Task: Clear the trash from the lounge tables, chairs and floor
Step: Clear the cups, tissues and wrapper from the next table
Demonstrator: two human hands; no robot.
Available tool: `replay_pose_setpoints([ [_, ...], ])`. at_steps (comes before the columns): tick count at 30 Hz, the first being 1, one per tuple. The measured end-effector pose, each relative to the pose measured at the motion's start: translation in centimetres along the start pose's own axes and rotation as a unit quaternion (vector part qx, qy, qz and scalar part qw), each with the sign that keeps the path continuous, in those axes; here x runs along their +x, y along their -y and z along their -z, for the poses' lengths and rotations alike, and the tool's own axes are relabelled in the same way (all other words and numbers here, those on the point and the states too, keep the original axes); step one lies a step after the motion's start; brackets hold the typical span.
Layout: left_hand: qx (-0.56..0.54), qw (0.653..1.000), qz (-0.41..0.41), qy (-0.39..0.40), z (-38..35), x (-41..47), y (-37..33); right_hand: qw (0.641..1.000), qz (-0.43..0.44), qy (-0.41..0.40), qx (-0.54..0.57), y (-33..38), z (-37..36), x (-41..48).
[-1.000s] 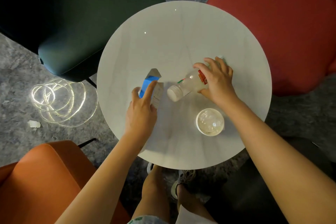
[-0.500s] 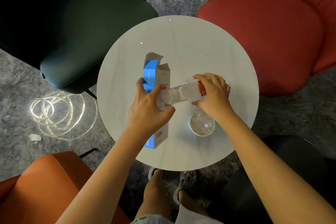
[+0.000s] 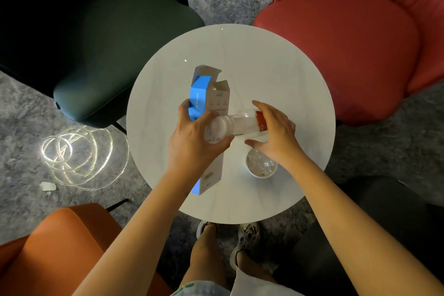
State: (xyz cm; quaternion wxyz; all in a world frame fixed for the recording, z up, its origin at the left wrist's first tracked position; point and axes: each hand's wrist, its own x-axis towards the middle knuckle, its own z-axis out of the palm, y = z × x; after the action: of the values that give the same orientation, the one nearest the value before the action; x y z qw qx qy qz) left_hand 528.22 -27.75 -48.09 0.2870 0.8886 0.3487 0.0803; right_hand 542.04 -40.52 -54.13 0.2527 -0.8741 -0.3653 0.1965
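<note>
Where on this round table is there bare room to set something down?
Bare: far half of the table, bordering the green chair and red chair, and its near rim. Crowded: the middle, where left hand grips the carton, right hand the bottle, beside the cup.

box left of bottle | both above table | cup on table, right of box

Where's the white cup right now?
Head view: the white cup sits on the round white table, right of centre toward the person's edge, close beside the right hand gripping the plastic bottle.
</note>
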Motion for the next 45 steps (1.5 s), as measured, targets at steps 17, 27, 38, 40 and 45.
replay_pose_setpoints([
  [17,0.09,0.995,0.025,-0.033,4.3,-1.1,0.9,0.987,0.06,0.078,-0.128,-1.5,-2.0,-5.8],
  [27,0.083,0.973,0.187,-0.104,8.3,-9.7,2.2,0.979,0.179,0.064,-0.068,6.1,1.9,-5.7],
  [38,0.1,0.896,0.338,-0.272,20.9,-23.1,3.9,0.917,0.384,0.093,-0.055,24.0,3.8,-9.1],
  [40,0.107,0.877,0.366,-0.294,23.4,-25.9,4.5,0.899,0.425,0.094,-0.042,27.8,3.3,-10.4],
  [45,0.123,0.83,0.414,-0.354,28.6,-34.7,6.3,0.847,0.519,0.112,-0.025,36.8,1.3,-16.0],
])
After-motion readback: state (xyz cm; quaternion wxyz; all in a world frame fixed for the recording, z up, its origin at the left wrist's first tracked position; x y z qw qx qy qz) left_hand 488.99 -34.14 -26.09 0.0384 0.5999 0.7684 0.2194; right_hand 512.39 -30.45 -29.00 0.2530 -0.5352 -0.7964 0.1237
